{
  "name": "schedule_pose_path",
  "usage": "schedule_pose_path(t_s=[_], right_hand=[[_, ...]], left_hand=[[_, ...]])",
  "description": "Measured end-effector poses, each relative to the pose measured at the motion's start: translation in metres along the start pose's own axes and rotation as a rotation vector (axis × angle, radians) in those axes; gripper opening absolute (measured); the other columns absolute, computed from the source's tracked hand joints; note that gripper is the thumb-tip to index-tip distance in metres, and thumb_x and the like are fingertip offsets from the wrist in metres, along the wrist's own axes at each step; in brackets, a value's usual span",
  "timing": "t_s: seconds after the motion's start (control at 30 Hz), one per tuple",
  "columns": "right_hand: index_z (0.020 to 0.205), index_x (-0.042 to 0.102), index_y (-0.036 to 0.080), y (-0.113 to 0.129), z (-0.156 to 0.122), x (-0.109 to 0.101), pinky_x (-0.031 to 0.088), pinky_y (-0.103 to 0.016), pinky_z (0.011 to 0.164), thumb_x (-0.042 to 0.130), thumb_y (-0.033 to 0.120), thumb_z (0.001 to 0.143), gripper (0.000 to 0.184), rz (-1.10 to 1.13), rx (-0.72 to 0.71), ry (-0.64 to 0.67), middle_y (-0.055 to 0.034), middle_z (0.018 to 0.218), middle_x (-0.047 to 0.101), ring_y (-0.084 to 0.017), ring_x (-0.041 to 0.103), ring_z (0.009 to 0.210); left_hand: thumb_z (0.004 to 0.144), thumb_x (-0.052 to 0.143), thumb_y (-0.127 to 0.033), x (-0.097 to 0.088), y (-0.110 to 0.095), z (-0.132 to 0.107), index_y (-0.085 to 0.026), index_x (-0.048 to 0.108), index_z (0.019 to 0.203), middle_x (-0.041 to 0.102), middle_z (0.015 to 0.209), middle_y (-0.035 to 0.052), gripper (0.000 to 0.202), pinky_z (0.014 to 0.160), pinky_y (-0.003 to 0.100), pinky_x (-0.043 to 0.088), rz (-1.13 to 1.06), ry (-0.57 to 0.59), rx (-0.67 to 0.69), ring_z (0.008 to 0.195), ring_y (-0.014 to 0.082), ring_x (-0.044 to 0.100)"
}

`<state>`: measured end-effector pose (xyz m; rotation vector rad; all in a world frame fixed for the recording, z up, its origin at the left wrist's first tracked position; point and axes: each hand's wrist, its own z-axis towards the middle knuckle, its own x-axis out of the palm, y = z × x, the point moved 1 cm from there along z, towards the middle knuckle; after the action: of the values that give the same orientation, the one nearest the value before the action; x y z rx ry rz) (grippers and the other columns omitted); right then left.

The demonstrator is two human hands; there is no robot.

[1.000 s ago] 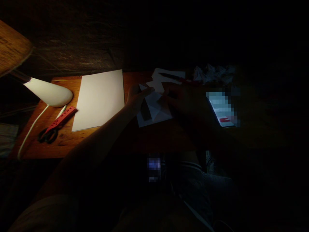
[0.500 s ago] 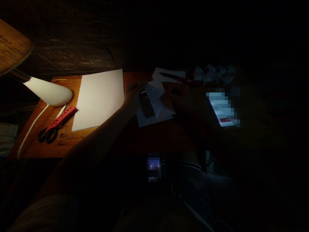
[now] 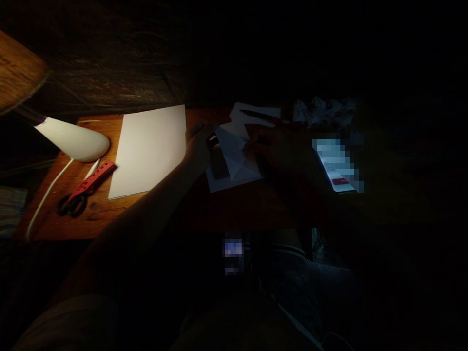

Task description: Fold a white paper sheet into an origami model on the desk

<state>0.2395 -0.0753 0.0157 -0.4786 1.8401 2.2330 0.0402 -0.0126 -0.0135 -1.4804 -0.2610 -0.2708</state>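
A folded piece of white paper point(image 3: 231, 151), with a pointed lower end, is between my two hands above the wooden table. My left hand point(image 3: 198, 142) grips its upper left edge, the fingers curled and partly in shadow. On the opposite side, my right hand point(image 3: 263, 145) is very dark; its fingertips are closed on the paper's right edge. Beneath lies a flat white sheet point(image 3: 239, 181), with the left hand's shadow across it. How the folds run under the fingers is hard to make out.
A stack of white paper point(image 3: 151, 151) lies left of my hands. Beyond it are red-sheathed scissors point(image 3: 91, 185) and a desk lamp point(image 3: 75, 140). Behind my hands, a dark-bladed knife point(image 3: 258, 116) rests on paper scraps point(image 3: 243, 108). Crumpled paper point(image 3: 321, 112) and a lit phone point(image 3: 334, 165) are right.
My right fingertips have moved left and slightly down over the folded paper. The paper's pointed lower end has shifted a little left. The left hand has moved slightly left.
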Motion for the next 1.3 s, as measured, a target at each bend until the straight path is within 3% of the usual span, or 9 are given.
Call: schedule_pose_path(t_s=[0.27, 0.57, 0.8, 1.03, 1.13, 1.3], right_hand=[[0.068, 0.061, 0.02, -0.003, 0.001, -0.001, 0.047, -0.03, 0.072, 0.073, 0.027, 0.082, 0.02, 0.036, -0.001, -0.001, -0.0002, 0.077, 0.068, -0.018, 0.061, 0.077], [0.074, 0.069, 0.019, 0.004, -0.001, -0.004, 0.048, -0.032, 0.073, 0.073, 0.026, 0.086, 0.015, -0.085, 0.001, 0.06, -0.0024, 0.082, 0.074, -0.019, 0.065, 0.078], [0.073, 0.068, 0.019, 0.004, -0.003, 0.002, 0.046, -0.03, 0.068, 0.074, 0.019, 0.086, 0.014, -0.159, -0.008, 0.047, -0.0018, 0.075, 0.071, -0.018, 0.063, 0.071], [0.068, 0.064, 0.02, 0.011, -0.006, -0.003, 0.047, -0.031, 0.069, 0.072, 0.018, 0.086, 0.02, -0.04, 0.073, 0.03, -0.001, 0.074, 0.07, -0.017, 0.063, 0.072], [0.07, 0.065, 0.021, 0.009, -0.006, -0.003, 0.05, -0.031, 0.071, 0.072, 0.021, 0.087, 0.018, 0.005, 0.069, -0.006, -0.0016, 0.079, 0.072, -0.018, 0.064, 0.076], [0.069, 0.062, 0.022, -0.004, -0.001, 0.004, 0.051, -0.03, 0.072, 0.073, 0.025, 0.089, 0.023, 0.072, 0.046, -0.014, -0.0016, 0.077, 0.071, -0.018, 0.065, 0.077]], left_hand=[[0.076, 0.086, -0.037, -0.004, -0.001, 0.003, -0.023, 0.049, 0.065, 0.056, 0.061, -0.0043, 0.041, 0.056, 0.023, 0.048, -0.018, 0.015, 0.022, 0.061, 0.0119, 0.061], [0.077, 0.086, -0.042, -0.007, 0.004, 0.007, -0.023, 0.048, 0.062, 0.049, 0.058, -0.0041, 0.045, 0.053, 0.025, 0.046, 0.078, -0.04, 0.14, 0.058, 0.0121, 0.057], [0.073, 0.088, -0.047, -0.008, 0.002, 0.005, -0.022, 0.048, 0.061, 0.05, 0.058, -0.0037, 0.047, 0.052, 0.024, 0.044, 0.129, -0.058, 0.19, 0.057, 0.0118, 0.054], [0.076, 0.086, -0.055, -0.007, 0.01, 0.003, -0.022, 0.059, 0.073, 0.057, 0.066, -0.0013, 0.042, 0.055, 0.026, 0.048, 0.144, 0.146, 0.144, 0.065, 0.0157, 0.064], [0.072, 0.09, -0.051, -0.007, 0.016, 0.0, -0.021, 0.064, 0.078, 0.063, 0.067, 0.0006, 0.04, 0.053, 0.028, 0.049, 0.225, 0.247, 0.106, 0.062, 0.0175, 0.065], [0.076, 0.089, -0.044, -0.006, 0.014, -0.003, -0.02, 0.067, 0.08, 0.07, 0.072, 0.0029, 0.033, 0.057, 0.031, 0.054, 0.294, 0.313, 0.102, 0.067, 0.0207, 0.07]])
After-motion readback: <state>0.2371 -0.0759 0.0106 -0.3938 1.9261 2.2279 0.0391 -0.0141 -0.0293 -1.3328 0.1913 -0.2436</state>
